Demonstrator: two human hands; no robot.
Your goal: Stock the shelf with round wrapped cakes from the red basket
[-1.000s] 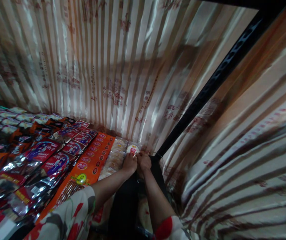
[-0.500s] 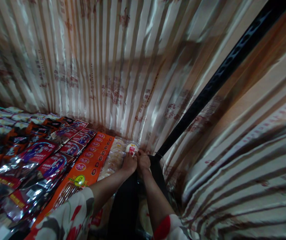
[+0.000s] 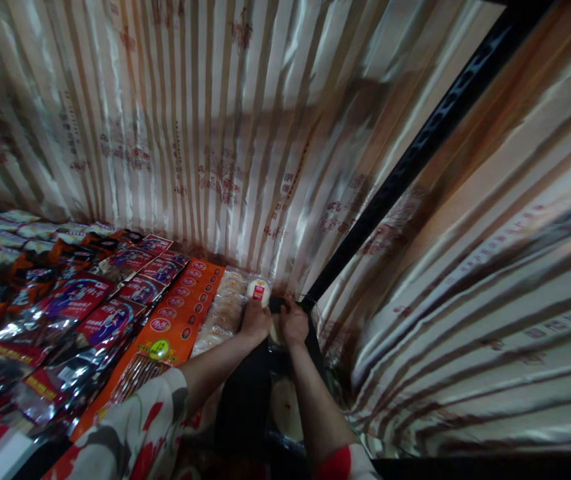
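Note:
My left hand (image 3: 256,323) is closed at the near edge of a small clear-wrapped pack (image 3: 258,291) holding a round white food with a red label. The pack lies at the far end of the display, beside a row of wrapped pale round pieces (image 3: 228,301). Just to the right, my right hand (image 3: 294,324) is apart from the pack, its fingers loosely spread over the dark surface. Between my hands shows part of a pale round wrapped item (image 3: 276,331). A larger pale disc in clear wrap (image 3: 286,408) lies under my right forearm.
An orange printed card sheet (image 3: 180,307) and rows of shiny red and purple packets (image 3: 95,313) spread to the left. Striped sheeting (image 3: 205,133) hangs behind and at the right. A black pole (image 3: 395,170) slants up from beside my right hand.
My right hand has come away from the labelled pack and shifted right, uncovering a pale item between my hands. My left hand stays at the pack. The view has shifted slightly.

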